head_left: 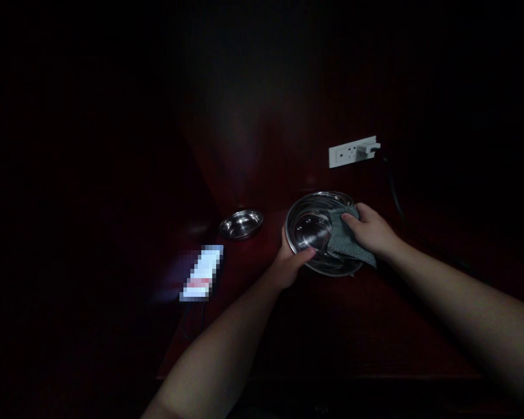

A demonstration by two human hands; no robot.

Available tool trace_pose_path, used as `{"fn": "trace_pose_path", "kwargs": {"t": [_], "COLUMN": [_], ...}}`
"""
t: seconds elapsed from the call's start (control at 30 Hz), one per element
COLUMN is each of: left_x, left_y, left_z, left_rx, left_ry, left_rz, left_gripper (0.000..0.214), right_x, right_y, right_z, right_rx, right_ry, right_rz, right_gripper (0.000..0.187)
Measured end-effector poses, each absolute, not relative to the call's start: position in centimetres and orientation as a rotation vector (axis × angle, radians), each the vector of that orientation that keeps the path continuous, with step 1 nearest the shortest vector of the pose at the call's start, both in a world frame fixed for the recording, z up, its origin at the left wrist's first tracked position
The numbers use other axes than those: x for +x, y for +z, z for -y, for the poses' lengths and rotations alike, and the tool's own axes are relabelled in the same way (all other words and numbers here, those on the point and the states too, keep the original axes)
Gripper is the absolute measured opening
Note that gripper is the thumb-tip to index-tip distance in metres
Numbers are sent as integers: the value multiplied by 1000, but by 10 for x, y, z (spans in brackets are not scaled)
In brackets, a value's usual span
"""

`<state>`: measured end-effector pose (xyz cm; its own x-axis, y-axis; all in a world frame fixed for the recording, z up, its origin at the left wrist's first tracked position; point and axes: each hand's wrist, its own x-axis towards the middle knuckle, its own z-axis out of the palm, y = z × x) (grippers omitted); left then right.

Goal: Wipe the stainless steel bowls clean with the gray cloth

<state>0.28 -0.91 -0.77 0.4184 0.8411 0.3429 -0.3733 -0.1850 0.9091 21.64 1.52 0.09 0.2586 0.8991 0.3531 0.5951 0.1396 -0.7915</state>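
Observation:
A shiny steel bowl (310, 228) is tilted toward me, its inside showing. My left hand (289, 260) grips its near left rim, thumb over the edge and fingers behind. In my right hand (368, 228) is a grey-green cloth (347, 235), pinched under the thumb and draped over the bowl's right side. Part of the cloth reaches into the bowl. Another steel rim (340, 272) shows behind and below the held bowl; whether it is a separate bowl I cannot tell.
A smaller steel dish (242, 226) stands to the left on the dark red table (253, 314). Nearer lies a lit, blurred screen (202, 273) with a cable. On the back wall is a white socket panel (351, 152) with a plug (367, 149). The surroundings are very dark.

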Motion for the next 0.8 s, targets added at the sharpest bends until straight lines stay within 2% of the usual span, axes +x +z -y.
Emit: {"fn": "trace_pose_path", "kwargs": {"t": [0.23, 0.8], "left_x": [2, -10], "left_y": [-6, -3], "left_z": [2, -2], "left_rx": [1355, 1257], "left_ry": [1135, 905], "left_rz": [-460, -524], "left_gripper": [95, 79], "right_x": [217, 217], "right_y": [4, 12], "right_z": [-13, -8], "right_rx": [-1580, -1541], "right_ry": [319, 323], "right_rz": [1459, 1619], "right_gripper": [15, 16]}}
